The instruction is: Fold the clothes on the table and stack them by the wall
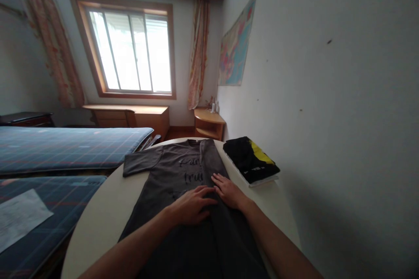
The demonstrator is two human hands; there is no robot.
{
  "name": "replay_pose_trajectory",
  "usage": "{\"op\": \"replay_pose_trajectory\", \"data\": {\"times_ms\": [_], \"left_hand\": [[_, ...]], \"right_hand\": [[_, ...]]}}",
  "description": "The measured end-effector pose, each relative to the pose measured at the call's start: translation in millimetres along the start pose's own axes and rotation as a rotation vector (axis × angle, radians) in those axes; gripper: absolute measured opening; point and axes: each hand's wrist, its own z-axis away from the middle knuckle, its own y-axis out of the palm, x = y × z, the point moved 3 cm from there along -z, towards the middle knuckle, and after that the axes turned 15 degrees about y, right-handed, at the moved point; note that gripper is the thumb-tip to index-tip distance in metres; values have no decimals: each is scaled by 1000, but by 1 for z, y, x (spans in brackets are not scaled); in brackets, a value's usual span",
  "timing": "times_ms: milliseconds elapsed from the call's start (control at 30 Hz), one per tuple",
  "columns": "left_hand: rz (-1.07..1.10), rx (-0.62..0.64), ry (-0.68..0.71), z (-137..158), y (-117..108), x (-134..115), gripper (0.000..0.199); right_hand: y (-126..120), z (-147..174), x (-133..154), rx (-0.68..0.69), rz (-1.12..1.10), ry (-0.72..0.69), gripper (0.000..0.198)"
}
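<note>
A dark grey T-shirt (160,192) with black lettering lies spread on a round pale table (94,226). Its right side is folded inward over part of the lettering, while the left sleeve stays stretched out to the side. My left hand (193,205) rests on the middle of the shirt, fingers apart and pointing right. On the folded strip, my right hand (228,190) lies flat with its fingers extended toward the left. The fingertips of both hands are close together. Neither hand grips anything.
Folded black and yellow clothing (250,159) sits in a stack at the table's right edge, near the white wall (343,139). To the left are plaid mattresses (72,148), one with a paper sheet (21,216) on it. A desk (150,117) stands below the window.
</note>
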Motion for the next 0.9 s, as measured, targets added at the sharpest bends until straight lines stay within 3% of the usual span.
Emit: {"op": "replay_pose_trajectory", "data": {"times_ms": [167,300,633,900], "left_hand": [[121,32,254,0,4,-69,43],[109,13,409,-2,17,-98,27],[274,51,481,5,24,-99,23],[607,98,490,3,82,-91,47]], "right_hand": [[-6,13,0,-43,-85,36,50],[-10,19,1,-20,-99,32,51],[-21,29,6,14,-63,9,53],[-22,28,13,-20,-19,41,50]]}}
